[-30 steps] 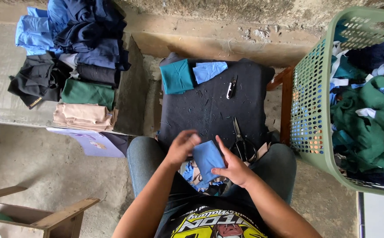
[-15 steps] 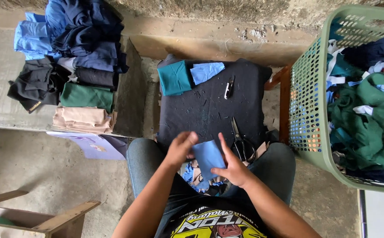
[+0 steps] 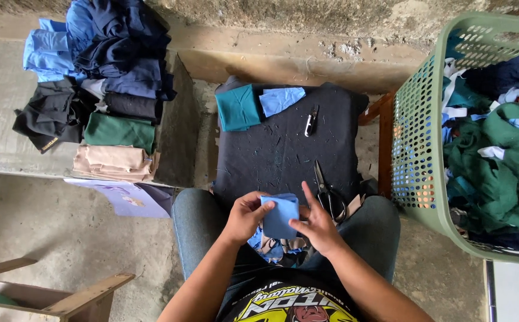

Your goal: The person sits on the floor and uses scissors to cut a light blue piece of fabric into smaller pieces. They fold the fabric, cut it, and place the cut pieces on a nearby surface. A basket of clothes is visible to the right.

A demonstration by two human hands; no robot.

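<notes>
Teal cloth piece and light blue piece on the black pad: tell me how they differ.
The teal cloth piece is darker, larger and folded into a neat rectangle; the light blue piece is paler, smaller and irregular, with a pointed corner. The teal cloth piece sits at the corner of the black pad; the light blue piece lies further in, overlapping its edge. Both lie flat, untouched by either hand.

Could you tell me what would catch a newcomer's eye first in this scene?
Both hands, left hand and right hand, hold a small blue cloth piece over the lap. Black scissors lie beside it on the dark work cloth, and a green laundry basket heaped with fabric stands at right.
</notes>
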